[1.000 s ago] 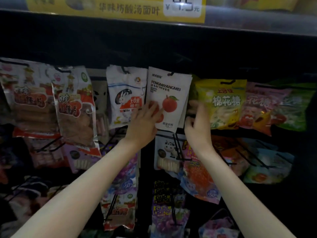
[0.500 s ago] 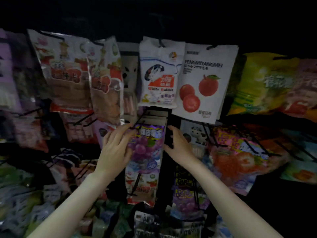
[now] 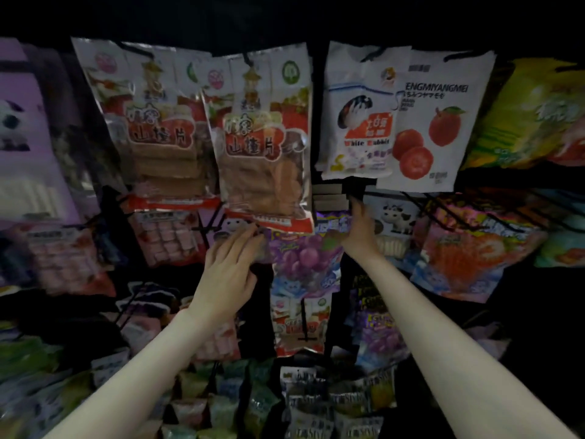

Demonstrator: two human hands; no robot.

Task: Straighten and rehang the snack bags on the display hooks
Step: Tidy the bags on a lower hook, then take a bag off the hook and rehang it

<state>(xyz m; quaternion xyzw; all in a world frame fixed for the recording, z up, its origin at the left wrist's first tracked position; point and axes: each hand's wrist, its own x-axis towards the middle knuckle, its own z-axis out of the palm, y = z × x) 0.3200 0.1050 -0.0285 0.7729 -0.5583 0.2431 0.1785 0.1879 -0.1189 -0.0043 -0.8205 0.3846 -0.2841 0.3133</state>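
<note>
Both hands have dropped from the top row, left hand (image 3: 232, 267) and right hand (image 3: 359, 229) open-fingered, flanking the grape bag (image 3: 304, 261) at 6 o'clock, holding nothing, likely straightening it next.

Grape bag (image 3: 302, 258) hangs between both hands, below the hawthorn bag (image 3: 262, 147).

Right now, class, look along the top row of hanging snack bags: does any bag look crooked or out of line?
Yes. The white rabbit candy bag overlaps the white bag with red fruit, covering its first letter. The brown snack bag beside them hangs tilted, overlapping its twin.
</note>
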